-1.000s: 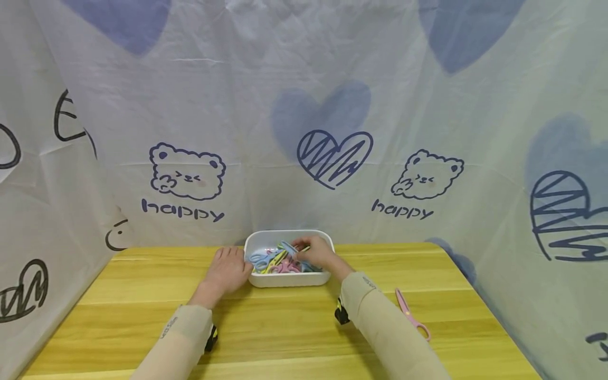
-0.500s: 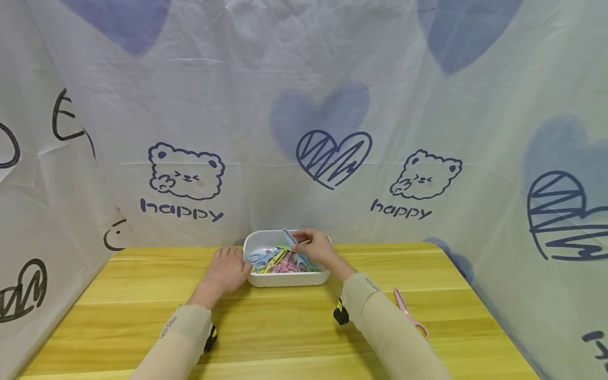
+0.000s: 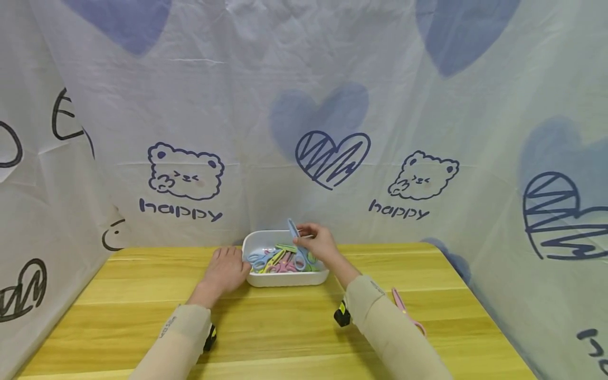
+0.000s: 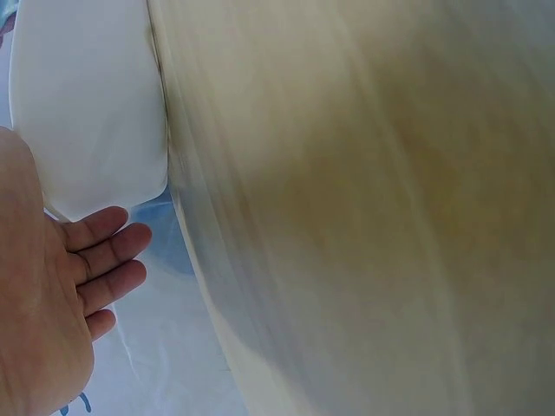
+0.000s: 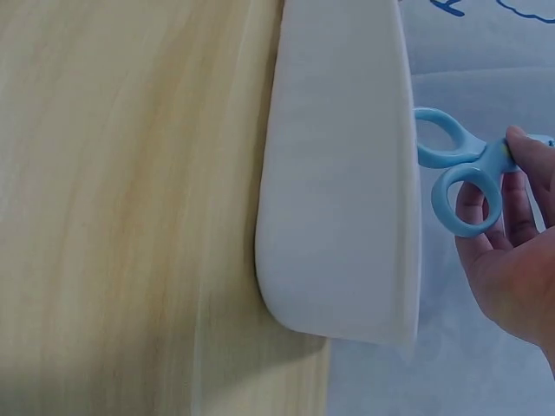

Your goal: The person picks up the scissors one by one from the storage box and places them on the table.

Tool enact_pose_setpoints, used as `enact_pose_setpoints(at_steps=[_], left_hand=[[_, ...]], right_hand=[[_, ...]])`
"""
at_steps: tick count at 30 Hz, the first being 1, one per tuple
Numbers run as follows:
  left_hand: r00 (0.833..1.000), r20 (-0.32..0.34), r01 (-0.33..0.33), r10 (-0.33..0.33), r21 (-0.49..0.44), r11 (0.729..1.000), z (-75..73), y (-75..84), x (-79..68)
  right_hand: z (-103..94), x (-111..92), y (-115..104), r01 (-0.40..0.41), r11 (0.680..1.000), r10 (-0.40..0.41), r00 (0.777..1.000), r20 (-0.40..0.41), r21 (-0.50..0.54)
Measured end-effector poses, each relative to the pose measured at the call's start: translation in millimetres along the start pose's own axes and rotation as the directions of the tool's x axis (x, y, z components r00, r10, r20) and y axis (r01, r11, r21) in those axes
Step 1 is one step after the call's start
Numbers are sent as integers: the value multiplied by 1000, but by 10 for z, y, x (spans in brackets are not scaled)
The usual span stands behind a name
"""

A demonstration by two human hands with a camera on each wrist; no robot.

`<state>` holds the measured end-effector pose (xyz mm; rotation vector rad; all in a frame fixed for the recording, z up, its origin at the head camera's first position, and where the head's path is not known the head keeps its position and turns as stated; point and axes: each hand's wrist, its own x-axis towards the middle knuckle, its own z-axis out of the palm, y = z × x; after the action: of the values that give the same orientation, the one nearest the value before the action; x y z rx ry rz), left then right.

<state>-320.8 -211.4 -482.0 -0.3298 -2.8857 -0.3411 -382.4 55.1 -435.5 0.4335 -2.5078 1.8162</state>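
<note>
A white plastic bin (image 3: 287,279) stands at the back of the table, holding several pairs of children's scissors in blue, yellow, pink and green. My right hand (image 3: 323,245) pinches light blue scissors (image 3: 293,228) between thumb and fingers over the bin's right part, blades pointing up. In the right wrist view, the scissors' two ring handles (image 5: 466,227) hang just past the rim. My left hand (image 3: 227,270) rests against the bin's left end. Its fingers (image 4: 113,251) look extended and relaxed in the left wrist view, beside the white wall.
Pink scissors (image 3: 399,301) lie on the wooden table (image 3: 280,327) near my right forearm, partly covered by the sleeve. Behind the bin hangs a pale cloth (image 3: 266,206) printed with hearts and bears. Black devices (image 3: 342,315) are strapped at both wrists.
My right hand has drawn the light blue scissors up out of the pile, and the blades have swung upright. The left hand stays at the bin's left end.
</note>
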Motion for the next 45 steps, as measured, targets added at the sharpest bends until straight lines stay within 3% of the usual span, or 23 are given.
enact_pose_setpoints(at_steps=[5,17,36,45], left_hand=[[1000,20,15,-15,5,1000,-9,1,5],[1000,-6,4,-4,34,999,12,-5,17],[1000,10,8,-9,21,1000,-9,7,18],[1000,9,7,-7,16,1000,2,-1,23]], right_hand=[[-22,-50,-72,5,999,-4,1000,-13,53],[-120,-227,-226,11,993,-5,999,-48,118],[-438,-499,-212,-12,989,25,996,-91,150],[-550,-567,-128,26,983,-5,993,-116,180]])
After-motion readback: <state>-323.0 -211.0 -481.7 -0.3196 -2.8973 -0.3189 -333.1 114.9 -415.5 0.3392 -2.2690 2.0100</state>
